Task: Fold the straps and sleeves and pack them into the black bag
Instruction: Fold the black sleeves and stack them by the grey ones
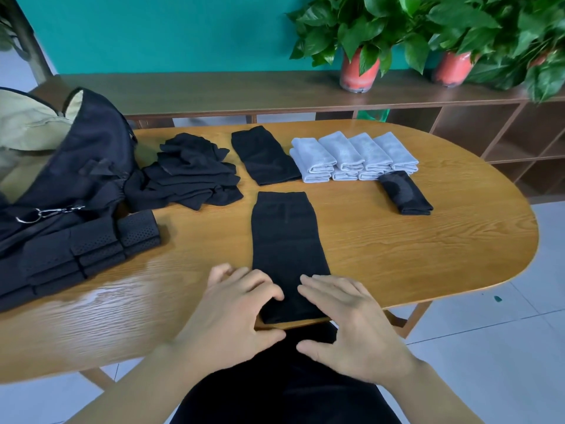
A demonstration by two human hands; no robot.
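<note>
A black sleeve (284, 240) lies flat and lengthwise on the wooden bench (428, 246), its near end at the bench's edge. Both hands are on that near end: the right hand (351, 325) lies on it with straight fingers, while the left hand (235, 304) has bent fingers on its left edge; whether that hand pinches the cloth cannot be told. The black bag (85, 160) stands open at the far left, with folded perforated straps (91, 249) beside it.

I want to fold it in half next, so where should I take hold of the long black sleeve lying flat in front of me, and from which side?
Probably the near end, a corner in each hand, from your side of the table. The black sleeve lies flat, running straight away from you, and your left hand and right hand rest on that end.
</note>
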